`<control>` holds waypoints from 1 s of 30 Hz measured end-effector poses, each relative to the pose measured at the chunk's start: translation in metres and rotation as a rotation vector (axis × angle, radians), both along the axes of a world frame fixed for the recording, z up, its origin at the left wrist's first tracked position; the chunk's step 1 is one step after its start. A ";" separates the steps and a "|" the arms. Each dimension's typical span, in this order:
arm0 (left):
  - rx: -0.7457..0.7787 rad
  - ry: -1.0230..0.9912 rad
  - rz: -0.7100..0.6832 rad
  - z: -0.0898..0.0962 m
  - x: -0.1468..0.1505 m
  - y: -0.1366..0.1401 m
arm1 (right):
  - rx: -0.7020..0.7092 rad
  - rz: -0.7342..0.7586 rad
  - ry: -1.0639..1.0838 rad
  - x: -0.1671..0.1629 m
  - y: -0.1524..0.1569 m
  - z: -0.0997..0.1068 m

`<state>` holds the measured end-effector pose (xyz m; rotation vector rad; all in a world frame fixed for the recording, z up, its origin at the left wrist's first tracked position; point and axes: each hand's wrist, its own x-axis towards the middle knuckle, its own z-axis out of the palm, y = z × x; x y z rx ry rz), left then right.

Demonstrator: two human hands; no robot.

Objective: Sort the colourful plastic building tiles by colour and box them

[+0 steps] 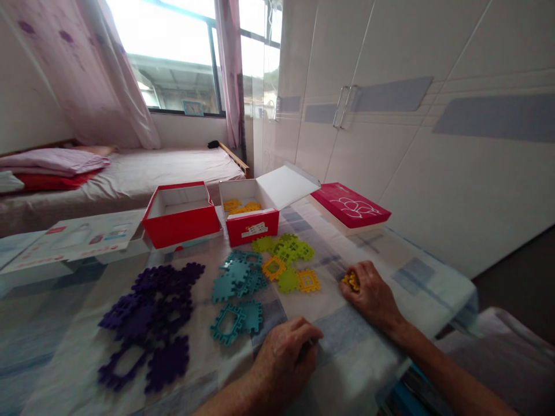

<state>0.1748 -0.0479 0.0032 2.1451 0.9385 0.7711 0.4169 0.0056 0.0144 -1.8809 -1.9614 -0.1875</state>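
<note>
My right hand rests on the table with its fingers closed round yellow interlocking pieces. In front of me my left hand lies low over the cloth, its fingers curled in; whether anything is inside them is hidden. Left of my right hand are two loose yellow pieces, one a square frame, among lime green interlocking pieces. A pile of teal pieces lies beyond my left hand. Farther left is a heap of dark purple pieces, toothed along their edges.
An open red and white box with yellow pieces inside stands at the back, its flap raised. Beside it are a red tray-like box, a flattened printed carton and a closed magenta box. A checked cloth covers the table.
</note>
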 end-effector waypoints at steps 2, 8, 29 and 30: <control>-0.012 0.010 0.005 0.002 0.000 -0.001 | -0.009 -0.021 0.052 -0.003 0.003 0.005; -0.009 0.015 -0.016 0.002 -0.002 -0.001 | -0.205 0.288 0.093 -0.043 0.019 0.027; 0.053 -0.029 -0.014 -0.001 0.000 0.000 | -0.349 0.354 0.134 -0.129 0.051 0.051; 0.058 -0.026 -0.013 -0.001 0.000 0.001 | -0.368 0.357 0.083 -0.133 0.054 0.048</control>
